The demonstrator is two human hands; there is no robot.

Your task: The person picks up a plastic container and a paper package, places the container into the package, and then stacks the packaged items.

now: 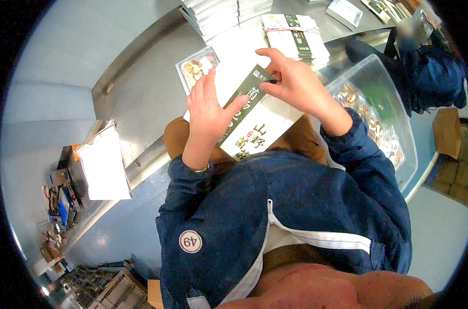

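Note:
A white and dark green printed cardboard sleeve (282, 116) slants across the table's front edge, partly above my lap. Over its left side is my left hand (207, 112), fingers extended and thumb spread across the green band. My right hand (297, 83) hovers around the sleeve's far right corner, thumb and forefinger apart; whether either hand presses on the card I cannot tell. Just beyond my left fingertips sits a clear plastic tray (182, 79) holding pieces that look like sliced dried mushrooms. Behind my right hand lies a banded stack of similar printed sleeves (275, 42).
At my right stands a clear plastic bin (410, 127) with bagged dried pieces. White stacked packs (218, 19) rise at the back of the metal table (153, 77). A pale box (344, 15) lies farther right. Another person (430, 77) sits nearby. White sheets (106, 166) lie left.

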